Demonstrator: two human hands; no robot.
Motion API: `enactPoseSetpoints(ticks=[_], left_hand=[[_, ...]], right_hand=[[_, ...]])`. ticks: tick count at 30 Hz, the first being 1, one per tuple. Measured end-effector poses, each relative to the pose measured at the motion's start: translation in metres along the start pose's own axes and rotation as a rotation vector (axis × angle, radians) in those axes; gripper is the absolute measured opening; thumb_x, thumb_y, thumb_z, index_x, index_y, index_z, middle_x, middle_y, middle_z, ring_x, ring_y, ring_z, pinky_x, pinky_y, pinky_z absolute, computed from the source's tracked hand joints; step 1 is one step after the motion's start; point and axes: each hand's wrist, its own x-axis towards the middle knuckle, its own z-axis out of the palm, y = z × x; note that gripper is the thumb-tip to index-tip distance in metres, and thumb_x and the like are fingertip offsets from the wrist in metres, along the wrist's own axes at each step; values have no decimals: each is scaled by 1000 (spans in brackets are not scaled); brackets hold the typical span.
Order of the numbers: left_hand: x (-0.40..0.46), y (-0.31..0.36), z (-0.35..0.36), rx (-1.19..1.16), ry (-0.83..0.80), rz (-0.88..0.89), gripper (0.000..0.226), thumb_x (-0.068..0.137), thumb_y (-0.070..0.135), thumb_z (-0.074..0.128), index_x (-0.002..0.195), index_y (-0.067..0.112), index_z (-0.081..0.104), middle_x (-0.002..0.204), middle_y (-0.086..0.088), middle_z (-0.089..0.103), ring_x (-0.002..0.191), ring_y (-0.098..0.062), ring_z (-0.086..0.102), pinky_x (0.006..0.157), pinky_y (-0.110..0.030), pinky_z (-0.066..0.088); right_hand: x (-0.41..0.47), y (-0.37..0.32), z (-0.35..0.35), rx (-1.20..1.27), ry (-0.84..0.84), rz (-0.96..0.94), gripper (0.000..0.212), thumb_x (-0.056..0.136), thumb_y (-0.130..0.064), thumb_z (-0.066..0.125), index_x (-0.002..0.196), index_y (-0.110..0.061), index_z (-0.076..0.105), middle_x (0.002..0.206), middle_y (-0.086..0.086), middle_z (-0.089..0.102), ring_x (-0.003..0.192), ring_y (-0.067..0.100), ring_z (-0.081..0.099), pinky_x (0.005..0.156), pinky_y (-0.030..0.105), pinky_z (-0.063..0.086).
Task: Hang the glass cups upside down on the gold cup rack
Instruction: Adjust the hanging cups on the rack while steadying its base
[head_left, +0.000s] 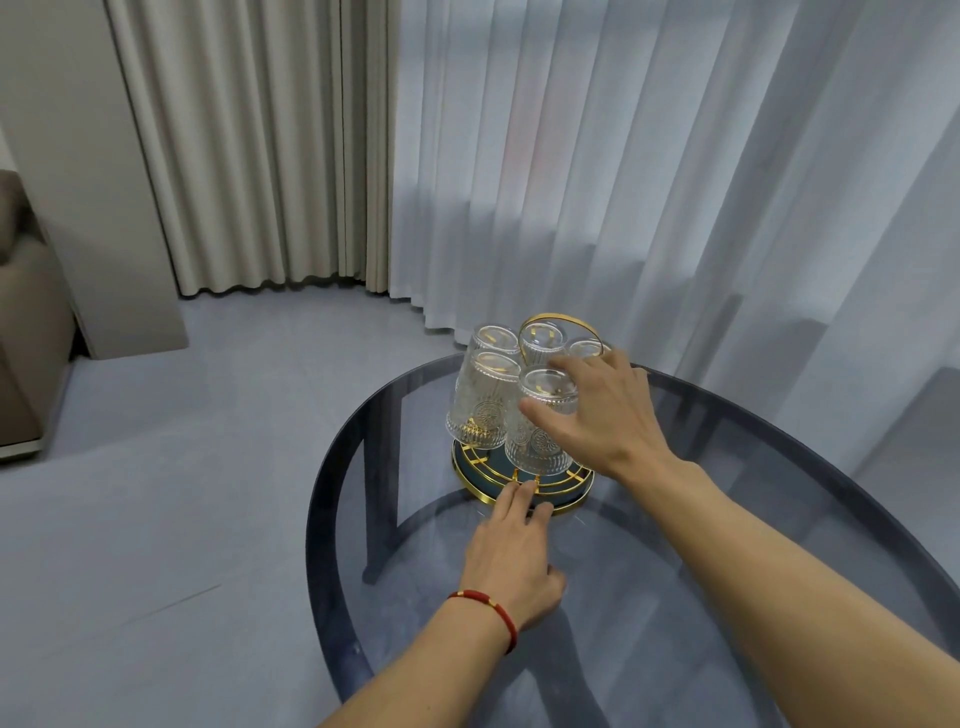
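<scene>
smoked-glass counter by curtains: left hand fingers spread flat at the gold cup rack rim, likely steadying it, while right hand fingers wrap the nearest inverted glass cup, seating it.

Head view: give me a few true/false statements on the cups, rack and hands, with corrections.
1. The glass cups on the gold rack sit upside down. True.
2. The right hand touches the nearest cup. True.
3. The left hand holds a cup. False: its fingertips rest at the rack's base rim.
4. The rack stands on a wooden table. False: it is a dark glass table.
5. A red bracelet is on the left wrist. True.
</scene>
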Motion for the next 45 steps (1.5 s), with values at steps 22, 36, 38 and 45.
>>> enactPoseSetpoints(ticks=[22, 36, 38, 45], left_hand=[[3, 11, 25, 187, 136, 66, 67, 92, 52, 35, 155, 38, 15, 167, -3, 11, 152, -27, 3, 121, -56, 2], [5, 8, 40, 183, 111, 42, 66, 95, 55, 21, 156, 39, 4, 168, 1, 0, 152, -25, -9, 118, -62, 8], [5, 8, 40, 181, 111, 39, 65, 95, 54, 21, 156, 39, 4, 168, 1, 0, 152, -25, -9, 118, -61, 9], [5, 8, 39, 171, 109, 34, 65, 97, 52, 24, 156, 36, 4, 168, 2, 1, 152, -24, -8, 119, -60, 9]], right_hand=[[-72, 62, -5, 355, 239, 167, 52, 87, -13, 60, 139, -17, 57, 142, 4, 57, 135, 24, 50, 112, 48, 41], [-17, 50, -1, 439, 40, 207, 73, 86, -41, 78, 146, -19, 43, 142, 6, 52, 131, 21, 52, 112, 50, 44], [-15, 49, -1, 483, 70, 240, 75, 83, -40, 82, 144, -18, 44, 140, 5, 56, 128, 19, 55, 109, 43, 47], [-18, 60, -5, 514, 134, 271, 68, 78, -39, 84, 136, -25, 51, 124, -2, 59, 113, 16, 56, 95, 31, 48]])
